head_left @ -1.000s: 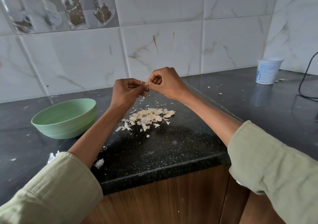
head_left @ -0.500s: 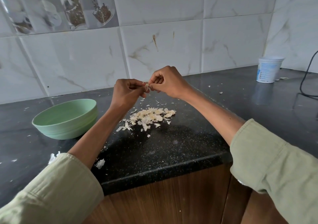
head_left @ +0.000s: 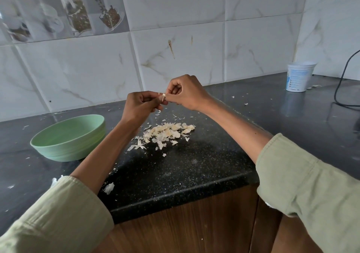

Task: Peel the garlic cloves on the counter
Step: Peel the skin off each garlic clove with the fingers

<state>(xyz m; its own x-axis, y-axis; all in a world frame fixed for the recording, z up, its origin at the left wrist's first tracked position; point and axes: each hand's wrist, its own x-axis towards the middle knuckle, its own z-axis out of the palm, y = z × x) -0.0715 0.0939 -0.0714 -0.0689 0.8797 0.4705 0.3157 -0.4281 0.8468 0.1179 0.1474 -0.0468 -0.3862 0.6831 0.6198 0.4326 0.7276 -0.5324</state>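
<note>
Both hands raised above the dark speckled bench (head_left: 175, 177), meeting mid-air over the peel pile. Left hand (head_left: 141, 104) has fingers curled in, pinching one end of a small garlic clove (head_left: 163, 96). Right hand (head_left: 185, 92) is also curled, fingertips pinching the same clove from the right side. The clove is tiny and mostly hidden between the fingertips; a thin pale strip of skin sticks out beside it. Cannot tell how much skin is left on it.

Directly below the hands, on the bench, a heap of garlic peels and cloves (head_left: 167, 131), pale cream; loose flakes are scattered around it, toward the near edge and off to the left. One larger white scrap (head_left: 109, 188) lies near the bench's front edge by the left forearm.

Green bowl (head_left: 68, 138) sits on the bench at left, apart from the pile. White plastic tub (head_left: 299, 76) at far right against the tiled wall, black cable (head_left: 340, 89) just right of it. Light green sleeves on both arms.
</note>
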